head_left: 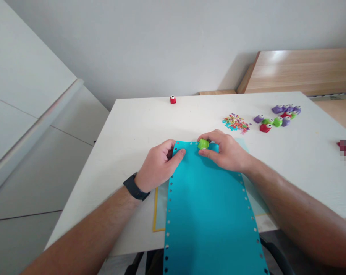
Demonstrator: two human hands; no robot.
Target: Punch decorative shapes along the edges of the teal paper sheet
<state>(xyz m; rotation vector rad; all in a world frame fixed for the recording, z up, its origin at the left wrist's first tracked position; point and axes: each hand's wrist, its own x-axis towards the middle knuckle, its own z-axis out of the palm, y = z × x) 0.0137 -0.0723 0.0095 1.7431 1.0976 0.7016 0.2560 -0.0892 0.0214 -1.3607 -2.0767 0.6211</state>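
A long turquoise paper sheet runs from mid-table over the front edge, with small shaped holes along its left, right and far edges. At its far left corner, my left hand is closed on the paper, thumb on top and fingers underneath. A green craft punch sits on the far edge, just right of a few holes. My right hand grips this punch between thumb and fingers. Beneath the sheet lies a pale blue piece with a yellow border, mostly covered.
A pile of colourful punched paper bits lies beyond my right hand. Several purple, green and red punches are grouped to its right. One red punch stands at the white table's far edge. A wooden panel is behind right.
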